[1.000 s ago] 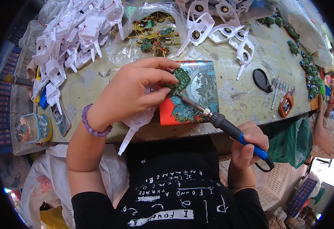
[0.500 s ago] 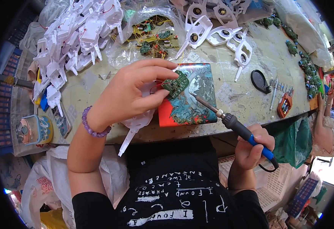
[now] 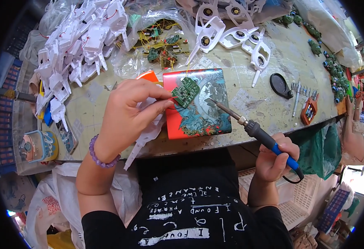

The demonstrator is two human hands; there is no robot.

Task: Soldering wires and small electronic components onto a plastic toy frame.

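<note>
Left hand (image 3: 134, 110) pinches the green circuit board (image 3: 185, 92) at its eight o'clock edge, over the eleven o'clock side of the patterned box (image 3: 178, 129); right hand (image 3: 269, 165) curled round the soldering iron (image 3: 257, 130), apart at four o'clock. Board judged light, stiff, fragile: best held by bare edges; iron, by its grip.

Cannot discern tiny parts on the green circuit board (image 3: 186, 92) at twelve o'clock, see the white casing (image 3: 146, 135) at eight whole past the left hand (image 3: 134, 103), or follow the white pile (image 3: 99, 37) off-frame at eleven.
</note>
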